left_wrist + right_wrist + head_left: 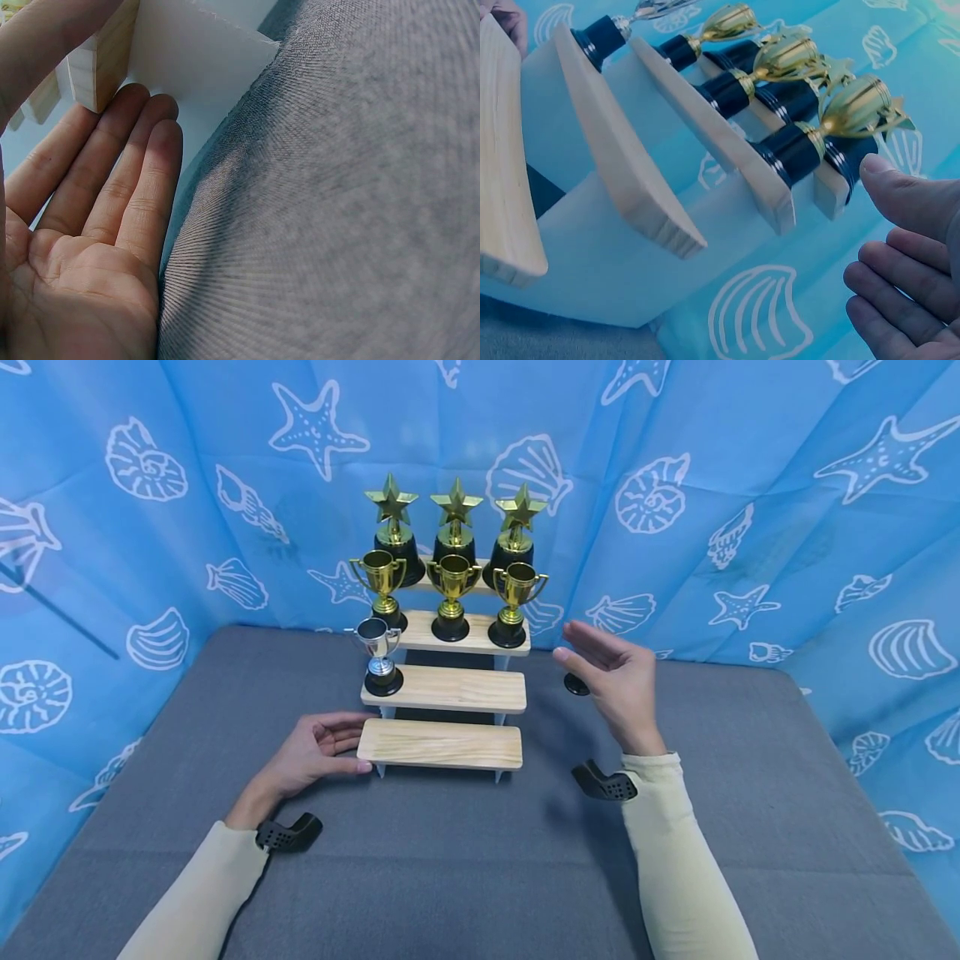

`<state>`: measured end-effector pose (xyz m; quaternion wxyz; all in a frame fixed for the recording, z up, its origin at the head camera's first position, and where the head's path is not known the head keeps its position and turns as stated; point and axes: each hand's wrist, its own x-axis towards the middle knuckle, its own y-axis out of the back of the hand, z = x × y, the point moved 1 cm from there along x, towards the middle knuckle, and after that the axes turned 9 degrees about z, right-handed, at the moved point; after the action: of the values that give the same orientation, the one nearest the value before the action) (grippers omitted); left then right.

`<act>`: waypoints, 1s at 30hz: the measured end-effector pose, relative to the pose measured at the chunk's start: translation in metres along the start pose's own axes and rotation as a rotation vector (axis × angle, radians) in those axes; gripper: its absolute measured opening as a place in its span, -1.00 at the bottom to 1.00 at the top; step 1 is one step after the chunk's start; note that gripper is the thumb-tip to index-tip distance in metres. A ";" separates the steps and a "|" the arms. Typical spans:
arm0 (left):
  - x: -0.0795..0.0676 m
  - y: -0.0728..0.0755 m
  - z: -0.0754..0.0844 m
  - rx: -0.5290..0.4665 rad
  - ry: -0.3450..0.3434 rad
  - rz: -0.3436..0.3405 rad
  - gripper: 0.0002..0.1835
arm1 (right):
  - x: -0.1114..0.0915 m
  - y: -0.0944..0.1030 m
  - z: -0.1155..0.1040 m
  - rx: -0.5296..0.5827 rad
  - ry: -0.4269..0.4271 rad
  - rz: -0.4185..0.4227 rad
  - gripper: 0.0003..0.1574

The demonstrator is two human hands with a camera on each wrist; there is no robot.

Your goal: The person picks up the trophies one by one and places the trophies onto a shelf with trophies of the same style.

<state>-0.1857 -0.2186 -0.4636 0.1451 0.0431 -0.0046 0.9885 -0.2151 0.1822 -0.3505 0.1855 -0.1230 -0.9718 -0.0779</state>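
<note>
A stepped stand (442, 743) with pale wooden boards and whitish side panels carries small trophies. Gold star trophies (456, 518) line the top board, and gold cup trophies (452, 585) the one below. A single silver cup trophy (379, 647) is at the left end of the third board. My left hand (322, 747) lies at the stand's left side, fingers nearly straight, fingertips at the lowest board's end (94, 82). To the right of the stand, my right hand (618, 681) is raised with fingers loosely bent and nothing in it. A black round base (577, 685) shows partly behind it.
A grey cloth (465, 868) covers the table under the stand. Behind and at both sides hangs a blue curtain (240, 410) with white shells and starfish. Each wrist wears a black strap-like device (603, 781).
</note>
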 end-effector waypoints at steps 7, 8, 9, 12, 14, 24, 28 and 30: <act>0.000 0.000 0.000 -0.013 -0.013 -0.009 -0.22 | -0.001 0.008 0.006 -0.022 -0.010 0.028 -0.39; 0.000 0.000 0.000 -0.012 -0.012 -0.008 -0.22 | -0.001 0.009 0.006 -0.033 -0.009 0.033 -0.38; 0.000 0.000 0.000 -0.011 -0.011 -0.009 -0.22 | -0.001 0.010 0.006 -0.038 -0.008 0.037 -0.39; 0.000 0.000 0.000 0.000 0.000 -0.005 -0.22 | 0.000 0.013 0.007 -0.061 -0.005 0.057 -0.40; 0.000 0.000 -0.001 0.008 0.005 -0.002 -0.22 | 0.001 0.015 0.008 -0.056 0.000 0.074 -0.40; -0.001 0.000 0.000 0.016 0.003 0.003 -0.22 | 0.006 0.025 0.010 -0.055 0.024 0.129 -0.39; -0.001 -0.001 0.000 0.018 -0.009 -0.002 -0.23 | 0.009 0.030 0.012 -0.040 0.039 0.163 -0.42; 0.000 -0.001 0.000 0.016 -0.015 -0.004 -0.24 | 0.010 0.033 0.013 -0.033 0.040 0.182 -0.42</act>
<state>-0.1851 -0.2174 -0.4634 0.1468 0.0515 0.0024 0.9878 -0.2198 0.2180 -0.3549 0.2093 -0.2123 -0.9513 -0.0791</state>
